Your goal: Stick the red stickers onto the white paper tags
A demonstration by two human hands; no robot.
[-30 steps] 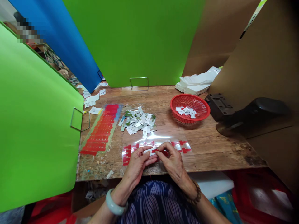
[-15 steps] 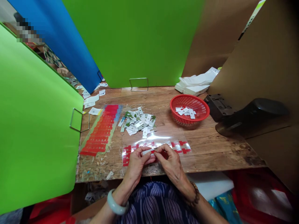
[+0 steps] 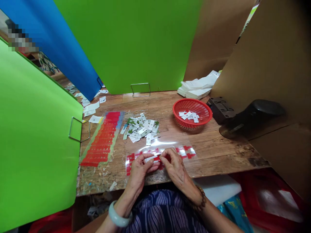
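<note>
Hands meet at six o'clock, by the near edge of the table point(image 3: 218, 152); our left hand point(image 3: 139, 167) pinches a small white strip point(image 3: 150, 158); our right hand point(image 3: 177, 169) closes its fingertips on the strip's right end; beneath lies a clear sheet of red stickers point(image 3: 186, 150); loose white pieces point(image 3: 141, 127) sit at twelve o'clock, a red basket point(image 3: 191, 124) at one.

Just beyond your fingers point(image 3: 167, 154) the card pile point(image 3: 141, 127) blocks the way. Right of them, bare worktop point(image 3: 218, 152) lies open up to the red basket point(image 3: 192, 112) and black device point(image 3: 245, 118). Left, the green panel point(image 3: 36, 136) walls you in.
</note>
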